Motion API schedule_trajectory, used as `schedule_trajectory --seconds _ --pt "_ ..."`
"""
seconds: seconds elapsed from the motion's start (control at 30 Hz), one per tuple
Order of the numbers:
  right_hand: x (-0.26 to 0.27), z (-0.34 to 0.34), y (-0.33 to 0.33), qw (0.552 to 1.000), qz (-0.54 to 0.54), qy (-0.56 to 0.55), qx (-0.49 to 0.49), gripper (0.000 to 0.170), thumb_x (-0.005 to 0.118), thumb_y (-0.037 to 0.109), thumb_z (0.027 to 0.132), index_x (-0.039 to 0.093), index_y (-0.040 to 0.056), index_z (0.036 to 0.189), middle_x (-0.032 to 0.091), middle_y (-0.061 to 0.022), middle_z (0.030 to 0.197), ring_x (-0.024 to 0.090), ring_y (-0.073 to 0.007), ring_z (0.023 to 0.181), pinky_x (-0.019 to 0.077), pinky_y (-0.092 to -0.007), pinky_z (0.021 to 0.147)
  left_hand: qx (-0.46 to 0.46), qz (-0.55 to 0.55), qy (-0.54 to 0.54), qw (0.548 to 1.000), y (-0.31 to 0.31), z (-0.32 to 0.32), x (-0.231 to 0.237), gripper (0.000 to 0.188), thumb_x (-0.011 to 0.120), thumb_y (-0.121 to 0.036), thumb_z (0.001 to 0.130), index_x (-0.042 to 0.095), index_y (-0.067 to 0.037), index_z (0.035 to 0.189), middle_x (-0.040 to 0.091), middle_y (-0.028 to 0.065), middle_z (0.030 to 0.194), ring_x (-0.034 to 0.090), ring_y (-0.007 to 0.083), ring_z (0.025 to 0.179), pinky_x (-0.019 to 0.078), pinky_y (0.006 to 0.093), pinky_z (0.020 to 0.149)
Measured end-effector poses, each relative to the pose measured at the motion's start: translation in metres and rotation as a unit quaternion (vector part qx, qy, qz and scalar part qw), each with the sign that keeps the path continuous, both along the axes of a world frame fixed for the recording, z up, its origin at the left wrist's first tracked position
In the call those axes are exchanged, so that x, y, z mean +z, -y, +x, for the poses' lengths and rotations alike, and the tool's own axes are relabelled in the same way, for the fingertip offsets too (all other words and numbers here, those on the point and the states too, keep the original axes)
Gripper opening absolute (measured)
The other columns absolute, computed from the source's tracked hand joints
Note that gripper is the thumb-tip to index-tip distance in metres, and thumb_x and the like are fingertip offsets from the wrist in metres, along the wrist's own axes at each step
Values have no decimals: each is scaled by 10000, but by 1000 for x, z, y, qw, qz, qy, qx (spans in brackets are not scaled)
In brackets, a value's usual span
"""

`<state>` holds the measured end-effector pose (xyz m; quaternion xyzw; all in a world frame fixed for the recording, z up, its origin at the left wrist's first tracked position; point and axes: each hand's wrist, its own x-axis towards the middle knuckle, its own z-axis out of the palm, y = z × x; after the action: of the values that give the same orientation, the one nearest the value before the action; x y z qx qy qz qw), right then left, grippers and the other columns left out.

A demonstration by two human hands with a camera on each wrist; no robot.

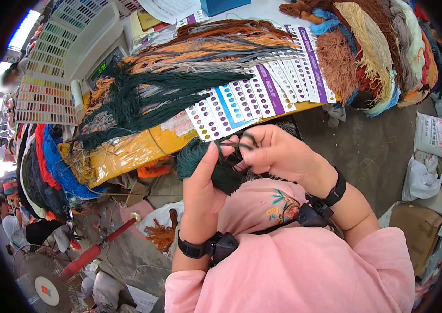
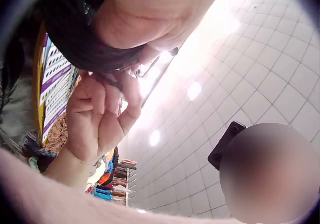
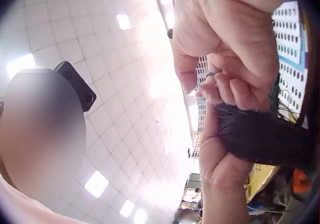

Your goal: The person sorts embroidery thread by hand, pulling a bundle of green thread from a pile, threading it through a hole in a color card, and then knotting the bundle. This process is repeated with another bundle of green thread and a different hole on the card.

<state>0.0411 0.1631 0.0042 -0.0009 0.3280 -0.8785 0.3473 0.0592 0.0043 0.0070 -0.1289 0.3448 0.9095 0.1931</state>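
Observation:
A dark green yarn skein (image 1: 192,159) lies in my left hand (image 1: 203,182), its thumb raised along the near side and the bundle folded around the fingers. Close beside it my right hand (image 1: 278,151) pinches a thin green strand, which crosses between the two hands over the top of the skein. The right wrist view shows the skein (image 3: 265,134) as a thick dark bundle between the left hand (image 3: 222,159) and the curled fingers of the right hand (image 3: 230,39). In the left wrist view, dark yarn (image 2: 75,39) passes under the left hand (image 2: 150,19).
Color sample cards (image 1: 262,96) and long dark green hanks (image 1: 169,81) lie on the table beyond my hands. Its yellow edge (image 1: 122,159) runs just ahead. Colored hanks (image 1: 372,47) hang at the right. A standing fan (image 1: 46,287) is at the lower left.

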Motion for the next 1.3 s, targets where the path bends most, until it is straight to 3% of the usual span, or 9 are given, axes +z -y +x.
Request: schedule_trajectory --seconds 0.07,0.17,0.27,0.53,0.67,0.77,0.83,1.07,1.3 --pt "-1 -1 -2 999 18 32 -13 162 516 118 801 569 19 917 424 95 606 264 31 469 205 -124 407 2 2 -7 1000 -3 0 3 305 391 -238 873 566 12 891 542 147 988 529 218 907 435 390 793" --pt "6 2 -2 997 68 42 -13 163 548 82 767 580 6 907 505 56 628 341 20 481 252 -126 422 -19 0 -14 1000 -2 0 2 372 345 -276 886 532 36 965 528 154 1013 515 233 938 421 409 805" --pt "16 2 5 974 220 -59 -6 147 575 50 725 593 -5 860 560 5 668 439 -16 512 306 -141 437 -36 -17 -8 999 0 -1 -7 393 344 -286 885 507 54 996 518 150 1022 509 241 945 419 409 802" --pt "10 2 3 980 199 -11 -27 51 579 26 689 608 -1 722 593 -46 670 506 -57 549 352 -154 462 -39 47 8 998 3 -2 -7 371 377 -267 873 500 63 990 503 143 1034 514 245 934 426 412 796" --pt "-3 2 1 989 143 11 -32 57 577 23 699 603 -11 737 599 -69 674 527 -78 551 324 -156 424 -20 -51 -24 998 -2 1 -2 216 478 -99 811 521 58 954 522 139 1002 540 214 862 458 357 747" --pt "-1 1 -1 994 107 35 -12 38 589 47 683 584 18 707 539 0 620 393 -15 448 220 -148 382 -1 -77 -25 997 -5 1 -2 167 543 23 748 549 41 913 556 121 948 555 169 787 470 283 692" --pt "-2 1 1 994 96 22 -36 17 578 39 697 577 23 701 529 0 622 369 -16 446 231 -147 394 6 -78 -29 996 -4 0 -3 167 553 41 735 555 35 902 559 119 948 554 164 796 469 276 695" --pt "-2 -2 -6 995 -86 50 -18 98 527 60 770 551 12 852 455 37 599 347 -13 473 243 -148 416 -7 -37 -46 998 1 1 -7 253 440 -168 845 537 42 948 531 153 1031 518 212 942 449 382 798" --pt "-3 -5 3 997 49 42 -30 114 527 114 783 560 25 846 370 84 525 274 -2 416 203 -158 379 -30 -1 -81 996 -1 1 -2 477 278 -364 891 461 28 1092 429 123 1188 413 194 1088 394 396 865"
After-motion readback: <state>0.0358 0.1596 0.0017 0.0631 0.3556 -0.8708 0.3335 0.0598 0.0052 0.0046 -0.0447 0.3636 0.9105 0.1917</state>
